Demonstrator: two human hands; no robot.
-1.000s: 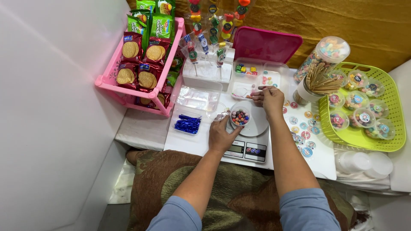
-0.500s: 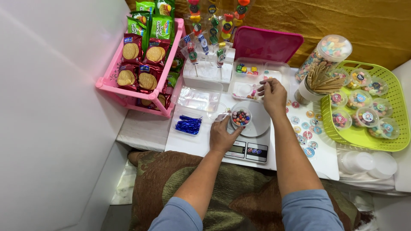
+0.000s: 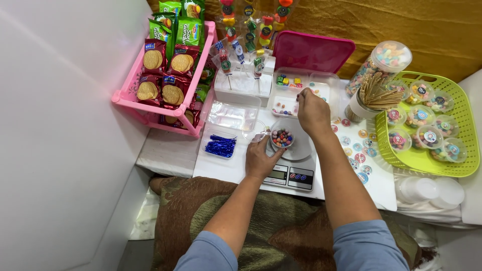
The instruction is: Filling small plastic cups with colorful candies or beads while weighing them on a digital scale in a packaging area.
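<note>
A small clear cup of coloured candies stands on the round plate of a small digital kitchen scale. My left hand rests beside the cup, its fingers touching the cup's left side and a clear lid. My right hand reaches forward over a clear divided tray of loose candies, fingertips down in a compartment; whether they pinch anything is hidden.
A pink basket of biscuit packs stands at the left. Candy skewers stand at the back, next to a pink lid. At the right are a candy jar, wooden sticks, a green basket of filled cups, round stickers. Blue twist ties lie near left.
My right hand has moved from above the cup on the scale forward to the divided candy tray. My left hand has stayed at the cup.
</note>
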